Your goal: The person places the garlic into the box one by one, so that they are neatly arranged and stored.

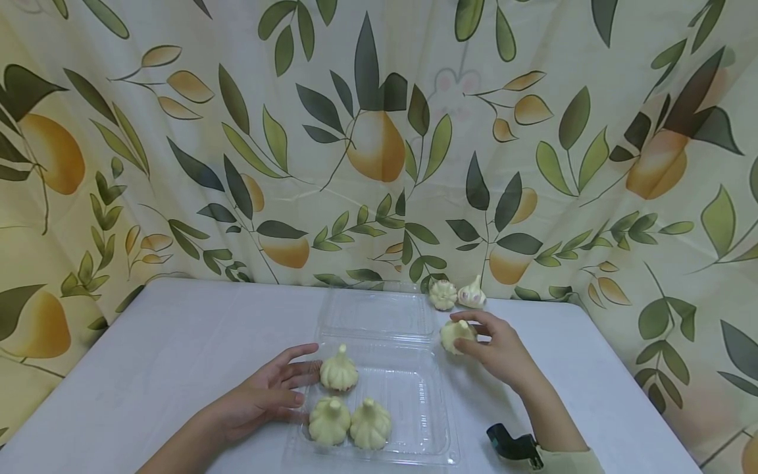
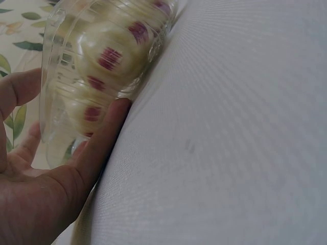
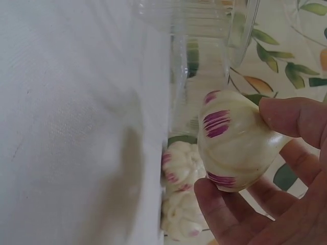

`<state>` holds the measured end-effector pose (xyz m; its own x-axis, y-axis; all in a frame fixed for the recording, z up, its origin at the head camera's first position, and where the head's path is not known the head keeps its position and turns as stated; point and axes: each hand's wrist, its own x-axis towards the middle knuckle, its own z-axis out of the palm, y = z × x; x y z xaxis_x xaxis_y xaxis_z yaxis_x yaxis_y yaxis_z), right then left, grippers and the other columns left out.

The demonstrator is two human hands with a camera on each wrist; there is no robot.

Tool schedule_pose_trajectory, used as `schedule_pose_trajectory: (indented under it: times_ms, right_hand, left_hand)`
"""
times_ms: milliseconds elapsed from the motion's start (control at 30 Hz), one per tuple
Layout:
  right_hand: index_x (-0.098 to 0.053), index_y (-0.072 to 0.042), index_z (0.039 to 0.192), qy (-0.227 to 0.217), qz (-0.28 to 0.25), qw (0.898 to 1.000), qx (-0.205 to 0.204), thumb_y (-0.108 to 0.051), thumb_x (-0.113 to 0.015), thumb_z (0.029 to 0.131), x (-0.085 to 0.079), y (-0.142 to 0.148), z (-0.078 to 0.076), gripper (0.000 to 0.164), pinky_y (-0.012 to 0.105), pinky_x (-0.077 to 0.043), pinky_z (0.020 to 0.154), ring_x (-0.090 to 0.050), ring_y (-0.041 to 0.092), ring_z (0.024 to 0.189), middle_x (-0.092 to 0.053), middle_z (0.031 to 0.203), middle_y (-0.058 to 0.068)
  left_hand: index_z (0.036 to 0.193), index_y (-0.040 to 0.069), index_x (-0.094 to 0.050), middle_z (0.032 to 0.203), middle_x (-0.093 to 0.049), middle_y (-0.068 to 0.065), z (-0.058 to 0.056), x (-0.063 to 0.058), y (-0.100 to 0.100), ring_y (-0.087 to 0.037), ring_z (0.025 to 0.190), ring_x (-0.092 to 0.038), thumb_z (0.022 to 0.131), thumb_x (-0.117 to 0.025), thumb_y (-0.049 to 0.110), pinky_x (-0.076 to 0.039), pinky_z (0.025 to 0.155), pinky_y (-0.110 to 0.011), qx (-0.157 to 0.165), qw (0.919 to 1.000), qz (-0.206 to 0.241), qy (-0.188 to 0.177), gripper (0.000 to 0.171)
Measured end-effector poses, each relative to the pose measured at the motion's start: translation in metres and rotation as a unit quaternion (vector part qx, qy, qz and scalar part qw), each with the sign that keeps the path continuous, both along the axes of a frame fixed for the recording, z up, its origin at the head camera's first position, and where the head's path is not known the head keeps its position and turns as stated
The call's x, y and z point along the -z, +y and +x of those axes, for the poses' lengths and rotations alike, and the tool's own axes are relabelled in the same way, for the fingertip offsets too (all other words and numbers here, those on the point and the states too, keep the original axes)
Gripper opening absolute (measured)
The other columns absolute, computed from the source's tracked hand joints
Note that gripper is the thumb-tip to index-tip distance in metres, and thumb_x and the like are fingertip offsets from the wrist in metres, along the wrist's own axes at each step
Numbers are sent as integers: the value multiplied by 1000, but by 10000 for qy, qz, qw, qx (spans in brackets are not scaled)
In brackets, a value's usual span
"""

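A clear plastic clamshell box lies open on the table, its lid folded back. Three garlic bulbs stand in its left part: one garlic bulb behind, another garlic bulb at front left, a third garlic bulb beside it. My left hand rests against the box's left side with spread fingers; the left wrist view shows purple-streaked bulbs through the wall. With thumb and fingers, my right hand pinches a garlic bulb just right of the box, above the table.
Two more garlic bulbs, one garlic bulb and a paler garlic bulb, sit at the table's back edge beside the lid. A black device is by the right forearm. A leaf-and-fruit patterned curtain hangs behind the white table.
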<state>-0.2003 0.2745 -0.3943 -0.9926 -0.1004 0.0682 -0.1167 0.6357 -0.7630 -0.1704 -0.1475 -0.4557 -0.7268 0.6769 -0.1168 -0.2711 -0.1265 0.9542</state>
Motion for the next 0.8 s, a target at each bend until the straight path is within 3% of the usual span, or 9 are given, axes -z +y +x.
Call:
schedule_pose_trajectory:
  times_ms: [800]
  right_hand:
    - [-66,-17,124,204,-326,9992,-103,-17,-76,87,-11,-6,7,39,46,-57,84,-59,44,119,-58,139,11]
  left_hand:
    - [159,16,-13,162,-19,-22,0,0,0,-29,146,-30,95,-58,0,-49,97,-53,5,10000,-35,11,80]
